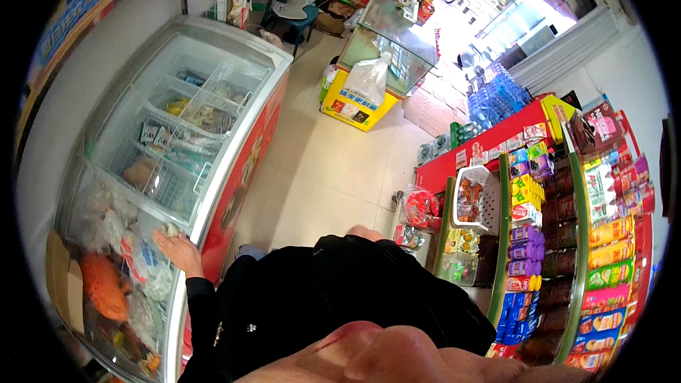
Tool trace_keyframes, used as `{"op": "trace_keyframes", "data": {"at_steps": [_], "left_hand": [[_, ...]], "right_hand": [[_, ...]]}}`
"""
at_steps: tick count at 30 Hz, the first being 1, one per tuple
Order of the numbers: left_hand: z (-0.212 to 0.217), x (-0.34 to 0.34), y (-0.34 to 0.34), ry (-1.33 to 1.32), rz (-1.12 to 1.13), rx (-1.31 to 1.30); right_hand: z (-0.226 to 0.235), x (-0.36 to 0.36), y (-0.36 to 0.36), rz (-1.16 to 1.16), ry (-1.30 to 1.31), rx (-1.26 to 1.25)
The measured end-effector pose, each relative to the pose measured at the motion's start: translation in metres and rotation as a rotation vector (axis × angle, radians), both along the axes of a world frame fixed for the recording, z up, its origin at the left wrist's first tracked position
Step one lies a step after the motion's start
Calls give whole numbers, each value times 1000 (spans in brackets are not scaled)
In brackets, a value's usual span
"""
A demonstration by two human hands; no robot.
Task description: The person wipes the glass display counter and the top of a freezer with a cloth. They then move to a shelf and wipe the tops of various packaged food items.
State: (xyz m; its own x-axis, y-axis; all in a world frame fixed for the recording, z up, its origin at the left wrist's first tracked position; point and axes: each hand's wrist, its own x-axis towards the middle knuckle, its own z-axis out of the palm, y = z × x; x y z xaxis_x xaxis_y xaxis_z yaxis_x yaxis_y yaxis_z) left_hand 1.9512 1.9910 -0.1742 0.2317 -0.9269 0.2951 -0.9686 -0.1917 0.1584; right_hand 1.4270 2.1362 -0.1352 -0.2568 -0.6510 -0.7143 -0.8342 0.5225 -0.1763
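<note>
My left hand (180, 251) reaches over the near part of a chest freezer (245, 106), close to its white rim. Its fingers are closed on a small crumpled pale thing, like a wad of cloth (169, 230). Whether the wad touches the freezer's glass, I cannot tell. Plastic bags (145, 259) and an orange-red bag (104, 286) lie in the freezer beside this hand. Farther along, wire baskets (159, 170) with packets show through the glass. In front of my dark clothing, only part of my right hand (365, 232) shows; its fingers are hidden.
To the right stand shelves of packaged snacks (525, 255), with a white basket (476, 198) of small packets. Ahead are a glass counter (397, 35), a yellow box (358, 108) and stacked blue bottles (496, 96) by the doorway. Tiled floor (312, 170) runs between freezer and shelves.
</note>
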Motion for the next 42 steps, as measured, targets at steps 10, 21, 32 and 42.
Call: {"op": "trace_keyframes", "data": {"at_steps": [10,21,32,42], "left_hand": [[32,112,-138,-162,58,330],[44,170,-232,-309,137,412],[-44,62,-21,-186,-356,-128],[1,91,-148,-150,1,-254]], "right_hand": [[98,54,-16,-240,64,-94],[-2,95,-117,-13,-109,-183],[8,102,-110,-57,-94,-142],[17,96,-98,-150,-80,-149]]}}
